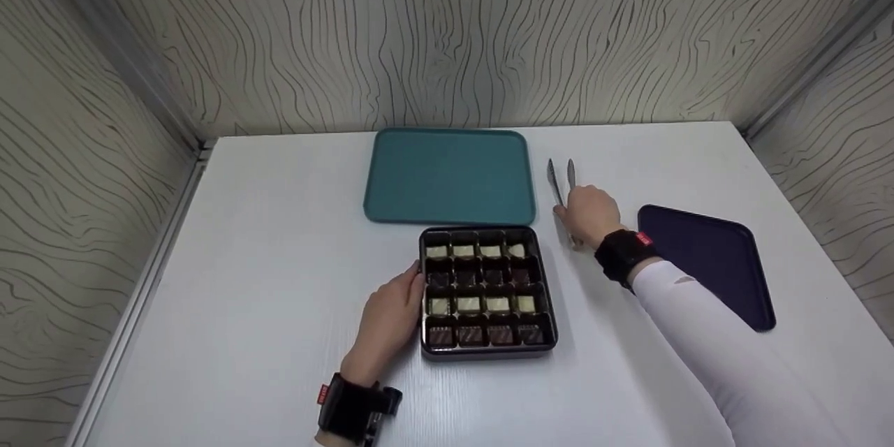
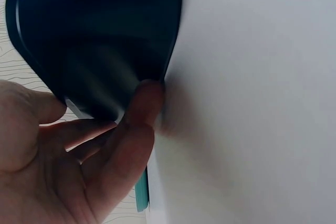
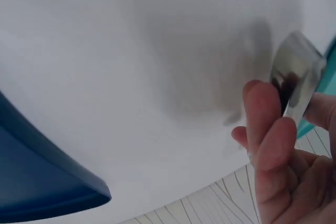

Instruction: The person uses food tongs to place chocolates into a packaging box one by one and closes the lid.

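Observation:
A dark box of chocolates [image 1: 489,349] lies on the white table, its compartments holding white and dark pieces in rows. My left hand [image 1: 391,311] holds the box at its left side; in the left wrist view the fingers [image 2: 144,103] press its dark wall low down, near the table, with the thumb at the other edge. My right hand [image 1: 592,213] grips metal tongs [image 1: 555,181] around the middle. Their two arms stand apart and point to the back of the table. In the right wrist view the tongs' shiny end [image 3: 299,64] sticks out between thumb and fingers.
A flat teal tray [image 1: 450,178] lies behind the box. To the right, partly under my right forearm, is a dark blue tray [image 1: 719,258]. Patterned panels [image 1: 447,35] stand behind the table and at both sides.

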A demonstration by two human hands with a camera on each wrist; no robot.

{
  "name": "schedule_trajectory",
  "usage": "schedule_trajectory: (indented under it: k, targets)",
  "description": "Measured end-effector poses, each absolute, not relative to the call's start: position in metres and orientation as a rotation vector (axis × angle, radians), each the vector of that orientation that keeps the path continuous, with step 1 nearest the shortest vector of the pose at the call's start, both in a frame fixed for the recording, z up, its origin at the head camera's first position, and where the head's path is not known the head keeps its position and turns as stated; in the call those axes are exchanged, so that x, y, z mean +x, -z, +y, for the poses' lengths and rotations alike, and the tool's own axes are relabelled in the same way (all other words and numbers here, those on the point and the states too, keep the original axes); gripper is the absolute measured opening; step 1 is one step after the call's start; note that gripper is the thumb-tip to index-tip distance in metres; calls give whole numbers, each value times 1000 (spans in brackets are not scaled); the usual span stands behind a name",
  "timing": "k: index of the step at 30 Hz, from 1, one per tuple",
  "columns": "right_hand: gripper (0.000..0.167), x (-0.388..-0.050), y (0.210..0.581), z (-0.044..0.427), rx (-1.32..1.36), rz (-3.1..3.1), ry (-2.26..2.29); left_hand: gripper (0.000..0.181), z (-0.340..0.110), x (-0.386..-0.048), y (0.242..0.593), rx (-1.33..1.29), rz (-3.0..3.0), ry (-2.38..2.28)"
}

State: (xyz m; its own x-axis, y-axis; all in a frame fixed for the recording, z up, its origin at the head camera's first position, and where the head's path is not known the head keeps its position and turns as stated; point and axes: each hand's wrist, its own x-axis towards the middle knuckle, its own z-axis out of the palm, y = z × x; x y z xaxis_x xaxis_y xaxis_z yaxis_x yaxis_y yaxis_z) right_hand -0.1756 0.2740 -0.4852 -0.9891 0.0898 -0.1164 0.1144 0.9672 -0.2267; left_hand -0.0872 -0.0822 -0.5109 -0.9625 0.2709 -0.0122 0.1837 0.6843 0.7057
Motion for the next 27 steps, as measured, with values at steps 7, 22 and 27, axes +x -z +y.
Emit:
schedule_trajectory:
  k: [7,22,27]
  targets:
    - [53,-173,488,277,197,2988,387,45,-82,-88,510,375,2773,-1163]
    - [72,-91,454,404,350,3095,477,47,-85,-88,509,366,2767,-1135]
    - [63,-49,461,461,456,3077,379,46,-84,-87,509,366,2771,-1130]
